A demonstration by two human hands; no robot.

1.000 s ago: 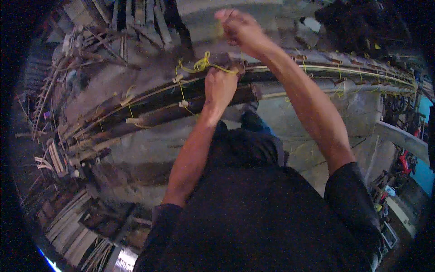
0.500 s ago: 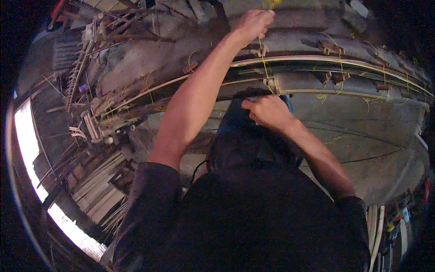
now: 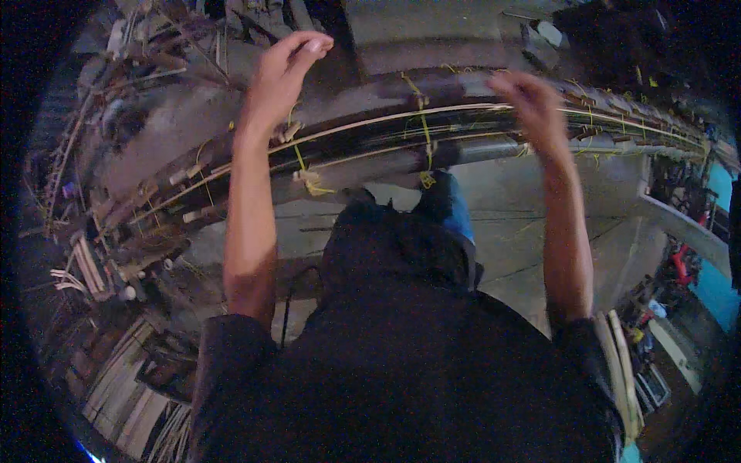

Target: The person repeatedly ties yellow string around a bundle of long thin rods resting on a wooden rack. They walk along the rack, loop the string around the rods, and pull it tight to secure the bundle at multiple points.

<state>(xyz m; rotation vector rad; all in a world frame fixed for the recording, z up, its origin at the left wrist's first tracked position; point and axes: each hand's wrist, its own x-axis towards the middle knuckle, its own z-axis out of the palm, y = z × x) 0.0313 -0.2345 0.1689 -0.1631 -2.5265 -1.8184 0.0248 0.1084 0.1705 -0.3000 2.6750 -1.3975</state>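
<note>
Left fingers (image 3: 312, 38) together, right fingers (image 3: 505, 82) too blurred to tell; planks (image 3: 123, 378) beside grey floor (image 3: 509, 204).

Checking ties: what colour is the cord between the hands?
The cord is yellow, clearest in the head view.

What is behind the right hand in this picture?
A long pale strip shows on both sides of the right hand; whatever lies directly behind it is covered.

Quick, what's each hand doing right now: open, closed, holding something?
Left hand: fingers curled near the thumb; cannot tell if it holds anything.
Right hand: blurred, fingers bent; cannot tell if it holds anything.
</note>
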